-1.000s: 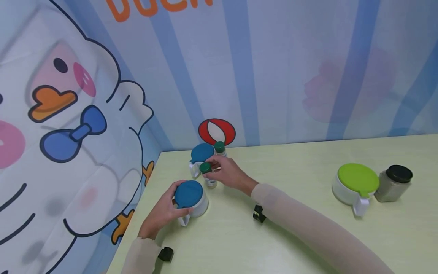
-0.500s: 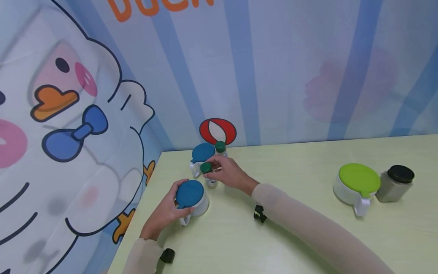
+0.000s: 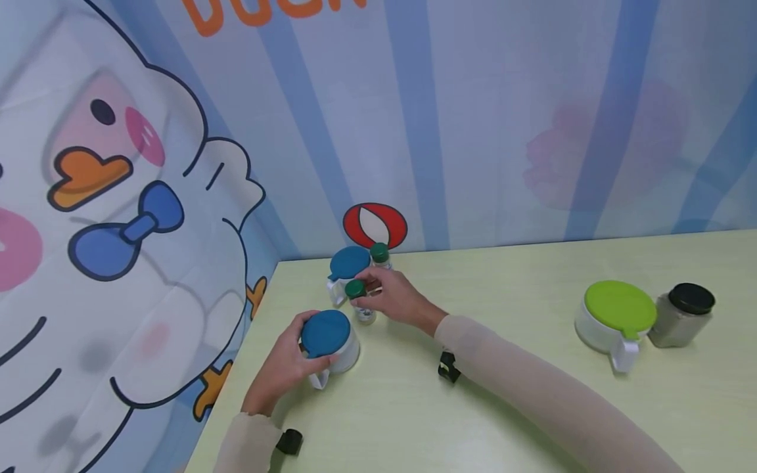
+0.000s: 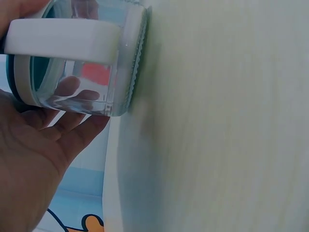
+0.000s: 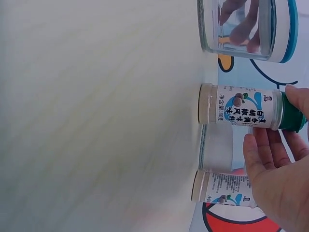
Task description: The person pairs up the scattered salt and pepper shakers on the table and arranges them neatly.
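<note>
My left hand (image 3: pixel 282 361) grips a clear seasoning jar (image 4: pixel 91 89) with a blue lid (image 3: pixel 326 334) and a white handle (image 4: pixel 63 39), thumb and fingers spread around its sides. It stands upright near the table's left edge, and its inside looks bare. Just behind it, my right hand (image 3: pixel 399 301) pinches the green cap (image 5: pixel 290 111) of a small labelled spice bottle (image 5: pixel 244 106), which is upright with pale powder inside. A second green-capped spice bottle (image 5: pixel 227 189) stands farther back. Beside that, another blue-lidded jar (image 3: pixel 349 264) is partly hidden by my right hand.
Off to the right stand a green-lidded jar (image 3: pixel 618 312) with a white handle and a black-capped jar (image 3: pixel 683 315) of greyish contents. The pale table (image 3: pixel 503 295) meets a printed wall (image 3: pixel 473 131) at the back and left.
</note>
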The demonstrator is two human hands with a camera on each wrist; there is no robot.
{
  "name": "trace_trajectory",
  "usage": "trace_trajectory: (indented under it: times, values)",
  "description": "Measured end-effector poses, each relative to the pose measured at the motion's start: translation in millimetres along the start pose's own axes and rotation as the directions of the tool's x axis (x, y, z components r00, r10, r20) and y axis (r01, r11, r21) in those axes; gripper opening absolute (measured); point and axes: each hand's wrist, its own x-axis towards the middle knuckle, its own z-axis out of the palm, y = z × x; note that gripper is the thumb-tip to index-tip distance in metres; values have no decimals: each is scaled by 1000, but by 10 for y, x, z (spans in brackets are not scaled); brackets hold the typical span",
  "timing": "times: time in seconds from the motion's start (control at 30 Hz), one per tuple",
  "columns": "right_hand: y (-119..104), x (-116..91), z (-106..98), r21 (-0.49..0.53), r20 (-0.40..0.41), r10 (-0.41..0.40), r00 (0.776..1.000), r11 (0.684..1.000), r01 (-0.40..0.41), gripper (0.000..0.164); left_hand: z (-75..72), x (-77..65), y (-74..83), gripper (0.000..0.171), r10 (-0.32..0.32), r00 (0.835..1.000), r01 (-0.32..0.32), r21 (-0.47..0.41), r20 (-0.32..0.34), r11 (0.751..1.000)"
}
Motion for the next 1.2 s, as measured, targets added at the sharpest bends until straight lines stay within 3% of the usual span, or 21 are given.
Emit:
trace_trajectory:
  times: [0.53, 0.73, 1.2]
  values:
    - [-83, -31, -145, -35, 11, -15, 1000, 999, 16, 36, -108, 66, 96, 87, 4, 1000, -2, 41, -29, 999]
    - [-123, -98, -206, -69, 12, -14, 1000, 997, 15, 35, -87, 79, 115, 86, 32, 999, -31, 31, -29, 999]
    - [-249, -288, -462, -100, 18, 4, 1000, 995, -3, 37, -28, 134, 263, 86, 34, 999, -33, 26, -27, 999]
